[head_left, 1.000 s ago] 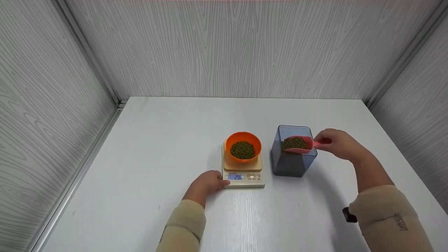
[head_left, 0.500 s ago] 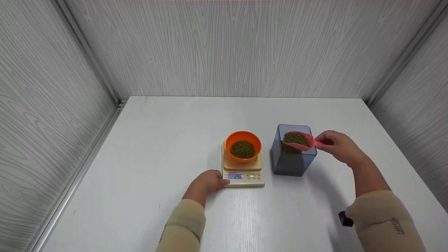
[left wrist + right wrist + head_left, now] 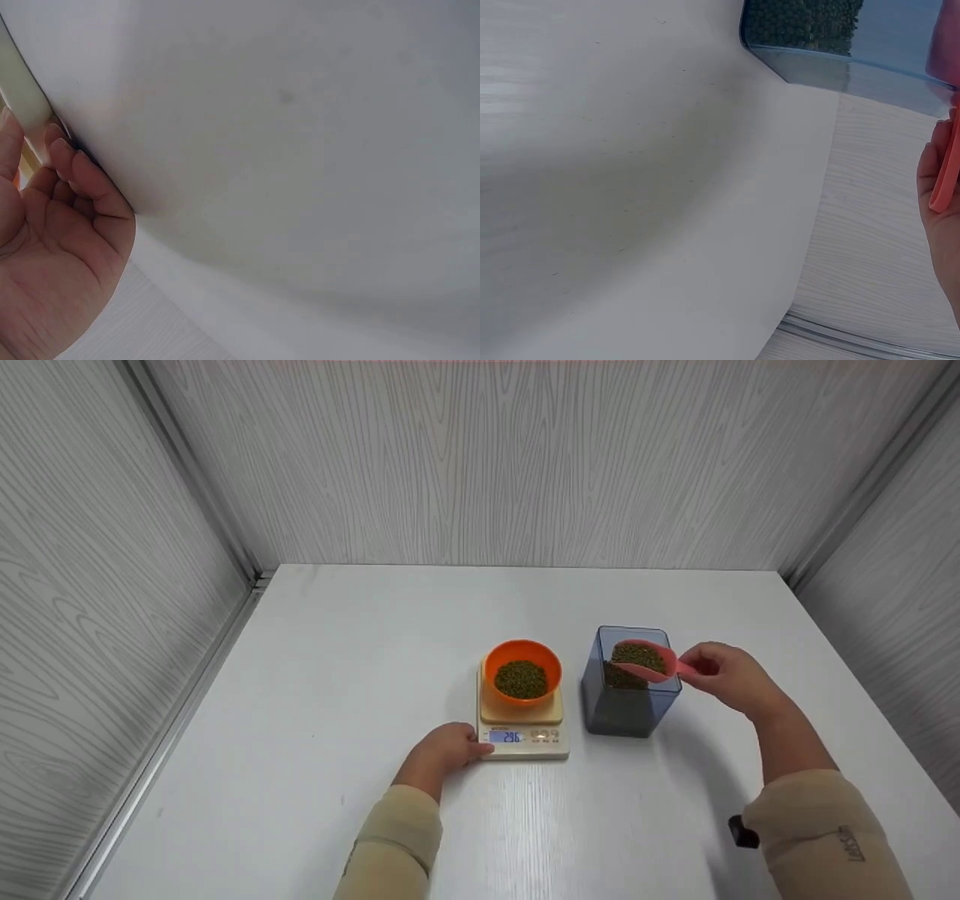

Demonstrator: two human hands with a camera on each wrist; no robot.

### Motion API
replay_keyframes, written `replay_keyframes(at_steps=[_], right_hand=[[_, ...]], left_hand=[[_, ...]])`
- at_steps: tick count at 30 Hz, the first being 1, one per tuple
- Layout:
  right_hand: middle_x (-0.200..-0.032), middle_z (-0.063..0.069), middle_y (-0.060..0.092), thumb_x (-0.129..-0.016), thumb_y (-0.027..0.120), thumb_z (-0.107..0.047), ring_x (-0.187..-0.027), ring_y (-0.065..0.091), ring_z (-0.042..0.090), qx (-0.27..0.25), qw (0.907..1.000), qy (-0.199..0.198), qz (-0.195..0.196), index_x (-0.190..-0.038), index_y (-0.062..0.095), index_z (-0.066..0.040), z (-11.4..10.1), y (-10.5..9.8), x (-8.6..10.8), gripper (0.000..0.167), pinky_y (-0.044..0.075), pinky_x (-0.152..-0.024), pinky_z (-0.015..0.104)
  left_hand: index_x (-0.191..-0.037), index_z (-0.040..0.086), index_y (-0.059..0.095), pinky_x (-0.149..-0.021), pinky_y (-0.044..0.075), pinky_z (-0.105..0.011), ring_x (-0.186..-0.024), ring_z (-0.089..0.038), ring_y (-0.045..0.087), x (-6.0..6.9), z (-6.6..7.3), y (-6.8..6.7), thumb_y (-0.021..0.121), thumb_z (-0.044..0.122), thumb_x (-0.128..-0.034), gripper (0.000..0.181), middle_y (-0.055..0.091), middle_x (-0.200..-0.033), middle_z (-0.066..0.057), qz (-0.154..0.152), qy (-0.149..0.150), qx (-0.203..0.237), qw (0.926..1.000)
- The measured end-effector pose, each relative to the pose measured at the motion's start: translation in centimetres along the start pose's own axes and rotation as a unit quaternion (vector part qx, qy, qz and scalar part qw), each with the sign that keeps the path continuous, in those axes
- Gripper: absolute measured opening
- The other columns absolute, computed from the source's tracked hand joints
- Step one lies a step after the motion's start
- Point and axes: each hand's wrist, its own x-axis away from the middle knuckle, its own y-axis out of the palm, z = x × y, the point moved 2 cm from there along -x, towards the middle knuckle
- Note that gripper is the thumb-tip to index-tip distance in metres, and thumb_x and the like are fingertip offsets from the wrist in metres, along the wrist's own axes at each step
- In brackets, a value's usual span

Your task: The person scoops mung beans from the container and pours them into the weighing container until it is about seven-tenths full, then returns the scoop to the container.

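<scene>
My right hand [image 3: 731,679] grips the handle of a pink scoop [image 3: 651,673]. Small green-brown pellets fill the scoop, which is over the open top of a bluish see-through container [image 3: 622,712] holding more pellets. To the left, an orange bowl [image 3: 557,669] with similar pellets stands on a cream kitchen scale [image 3: 525,750]; the display appears to read 296. My left hand [image 3: 448,748] holds the scale's near left corner, thumb on top and fingers curled at the edge. In the right wrist view the scoop handle [image 3: 946,176] lies in the hand, partly cut off by the frame.
A white table [image 3: 337,660] bears everything. Grey wood-grain panels [image 3: 480,465] rise behind it and at both sides. The container stands just right of the scale, with a narrow gap between them. Tiny dark specks dot the tabletop in the right wrist view.
The loaded scoop has risen and tilted a little, uncovering pellets inside the container below it. My right hand has shifted slightly. The left hand, scale and bowl look unchanged.
</scene>
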Motion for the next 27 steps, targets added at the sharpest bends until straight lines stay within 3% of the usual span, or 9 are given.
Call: replay_keyframes(at_steps=[12, 21, 27], right_hand=[[-0.097, 0.009, 0.056, -0.087, 0.061, -0.030, -0.087, 0.048, 0.024, 0.006, 1.0000, 0.004, 0.001, -0.107, 0.058, -0.010, -0.4, -0.2, 0.1, 0.028, 0.045, -0.072, 0.027], [-0.093, 0.009, 0.057, -0.088, 0.062, -0.025, -0.083, 0.049, 0.021, 0.003, 0.9987, -0.039, 0.031, -0.104, 0.060, -0.007, -2.1, -0.6, -0.4, 0.024, 0.044, -0.068, 0.021], [-0.093, 0.008, 0.056, -0.088, 0.061, -0.024, -0.082, 0.049, 0.022, 0.001, 0.9980, -0.059, 0.024, -0.104, 0.059, -0.008, -4.0, 0.0, -1.0, 0.023, 0.045, -0.067, 0.023]], left_hand=[[-0.078, 0.010, 0.056, -0.067, 0.038, -0.032, -0.072, -0.018, 0.048, 0.0, 0.0, 0.1, 0.063, 0.038, -0.0842, 0.029, 0.050, -0.072, -0.003, 0.002, 0.000, 0.011, 0.9999], [-0.075, 0.011, 0.054, -0.064, 0.036, -0.030, -0.068, -0.017, 0.046, -0.2, -0.1, 0.1, 0.063, 0.039, -0.0841, 0.031, 0.048, -0.068, -0.001, 0.003, 0.010, -0.007, 0.9999], [-0.071, 0.012, 0.052, -0.061, 0.034, -0.028, -0.065, -0.015, 0.044, -0.3, -0.1, 0.1, 0.062, 0.039, -0.0842, 0.032, 0.046, -0.066, 0.000, 0.004, 0.017, -0.017, 0.9997]])
